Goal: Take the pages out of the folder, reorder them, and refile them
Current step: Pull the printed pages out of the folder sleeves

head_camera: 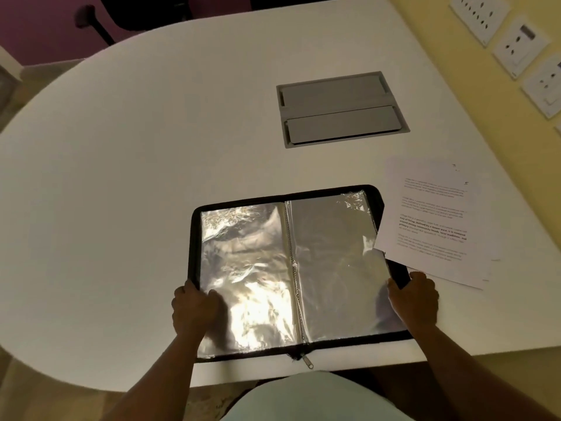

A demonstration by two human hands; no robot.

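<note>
- Folder [291, 268], a black zip-around display book, is lying open and flat on the white table [136, 177], at the near edge in front of the person.
- Its spine is running from the near edge away from the person, leaning slightly left at the far end; the long axis of the open spread is running left to right.
- Clear plastic sleeves [249, 268] are showing on both halves, wrinkled and reflecting light; whether any sheet is inside them cannot be told.
- A zipper pull [308, 363] is hanging off the near edge at the foot of the spine.
- The left hand [194, 308] is gripping the left border near the front corner, fingers curled together over the sleeve and thumb on the outer edge.
- The right hand [414, 299] is gripping the right border near the front, fingers close together and wrapped over the black rim.
- Printed pages [434, 220] are lying in a loose stack on the table just right of the folder, text facing up, with one corner overlapping the right half's outer edge.
- A grey cable hatch [340, 109] with two closed flaps is sitting in the tabletop, well beyond the folder.
- Wall sockets [522, 44] are lining the yellow wall at far right.
- A dark chair [100, 22] is standing past the far end of the table.
- Both forearms are reaching over the near table edge.
</note>
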